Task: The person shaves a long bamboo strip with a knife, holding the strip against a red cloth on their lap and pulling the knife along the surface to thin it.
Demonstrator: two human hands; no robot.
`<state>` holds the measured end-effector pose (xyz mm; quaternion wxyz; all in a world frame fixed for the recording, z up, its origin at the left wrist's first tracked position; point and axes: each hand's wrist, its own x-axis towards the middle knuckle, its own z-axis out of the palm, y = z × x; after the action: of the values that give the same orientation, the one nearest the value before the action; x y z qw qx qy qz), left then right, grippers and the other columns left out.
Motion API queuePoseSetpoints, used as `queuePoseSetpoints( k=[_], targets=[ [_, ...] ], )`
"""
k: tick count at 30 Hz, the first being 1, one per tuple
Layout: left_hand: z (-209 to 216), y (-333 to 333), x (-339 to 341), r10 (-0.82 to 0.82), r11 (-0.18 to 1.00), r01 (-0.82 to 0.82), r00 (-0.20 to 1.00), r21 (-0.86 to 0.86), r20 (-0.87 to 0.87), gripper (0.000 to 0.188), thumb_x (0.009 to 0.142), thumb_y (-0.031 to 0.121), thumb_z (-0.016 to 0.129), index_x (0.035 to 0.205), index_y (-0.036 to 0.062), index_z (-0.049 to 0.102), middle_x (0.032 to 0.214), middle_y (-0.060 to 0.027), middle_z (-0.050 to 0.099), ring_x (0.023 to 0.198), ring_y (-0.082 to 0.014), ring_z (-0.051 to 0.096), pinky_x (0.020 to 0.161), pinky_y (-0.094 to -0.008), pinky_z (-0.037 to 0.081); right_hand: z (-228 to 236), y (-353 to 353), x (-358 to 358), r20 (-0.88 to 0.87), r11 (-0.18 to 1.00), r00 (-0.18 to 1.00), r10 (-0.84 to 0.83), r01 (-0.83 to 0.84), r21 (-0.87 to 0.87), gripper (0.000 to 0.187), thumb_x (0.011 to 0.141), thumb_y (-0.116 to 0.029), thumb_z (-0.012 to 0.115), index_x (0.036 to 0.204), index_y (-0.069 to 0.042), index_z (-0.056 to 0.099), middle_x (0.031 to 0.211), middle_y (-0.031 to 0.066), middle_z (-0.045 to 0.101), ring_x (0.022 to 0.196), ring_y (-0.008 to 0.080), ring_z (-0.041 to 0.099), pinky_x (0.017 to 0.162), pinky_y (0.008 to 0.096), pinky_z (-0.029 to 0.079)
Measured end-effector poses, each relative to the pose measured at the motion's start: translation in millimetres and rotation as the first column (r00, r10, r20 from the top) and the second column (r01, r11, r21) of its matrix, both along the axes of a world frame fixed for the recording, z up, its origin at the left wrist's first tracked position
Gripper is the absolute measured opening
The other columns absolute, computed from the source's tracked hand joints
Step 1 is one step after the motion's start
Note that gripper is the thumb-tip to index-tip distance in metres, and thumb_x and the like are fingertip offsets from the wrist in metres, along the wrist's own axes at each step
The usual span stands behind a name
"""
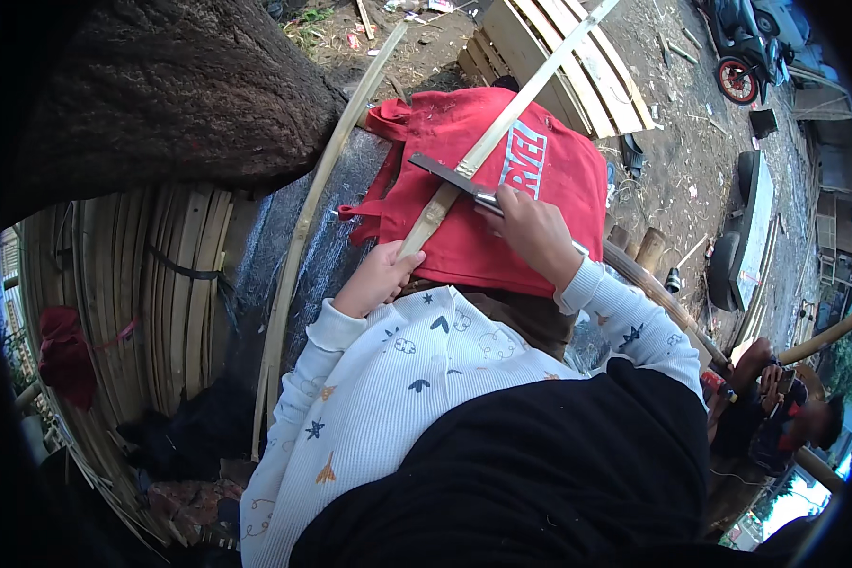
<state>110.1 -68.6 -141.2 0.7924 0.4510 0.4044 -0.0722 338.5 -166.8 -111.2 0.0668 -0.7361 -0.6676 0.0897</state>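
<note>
Aligned from seven to one o'clock, the pale strip (503, 122) is gripped by the left hand (381, 276). A dark-bladed tool (441, 174), pointed toward ten, is held by the right hand (535, 232).

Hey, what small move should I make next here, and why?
Perhaps slide the blade along the strip, away from your left hand: your right hand holds the blade crosswise over the strip, while the left grips the strip nearer your body.

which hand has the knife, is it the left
No, the right hand grips the knife, while the left hand holds the strip under the blade.
</note>
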Motion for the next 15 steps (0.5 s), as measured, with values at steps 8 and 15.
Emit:
queuePoseSetpoints(
  k=[8, 15],
  targets=[
    [6, 0, -1, 0.004, 1.0, -0.004, 1.0, -0.001, -0.01, 0.022, 0.089, 0.029, 0.056, 0.082, 0.0094, 0.05, 0.057, 0.0068, 0.04, 0.041, -0.0012, 0.031, 0.036, -0.0203, 0.026, -14, -2, 0, 0.024, 0.998, 0.999, -0.022, 0.02, 0.059, 0.034, 0.083, -0.036, 0.057, 0.083, -0.004, 0.045, 0.062, 0.0073, 0.053, 0.049, 0.0216, 0.057, 0.043, 0.0331, 0.046],
    [1, -9, -4, 0.009, 0.997, -0.007, 1.0, 0.072, -0.022, 0.02, 0.09, 0.028, 0.055, 0.082, 0.0113, 0.048, 0.055, 0.0079, 0.038, 0.041, 0.0003, 0.029, 0.036, -0.0179, 0.024, -15, 3, 11, 0.113, 0.996, 0.994, -0.008, -0.002, 0.087, 0.032, 0.084, -0.035, 0.057, 0.082, -0.004, 0.046, 0.06, 0.0071, 0.053, 0.049, 0.0205, 0.058, 0.042, 0.0323, 0.047]
  ],
)
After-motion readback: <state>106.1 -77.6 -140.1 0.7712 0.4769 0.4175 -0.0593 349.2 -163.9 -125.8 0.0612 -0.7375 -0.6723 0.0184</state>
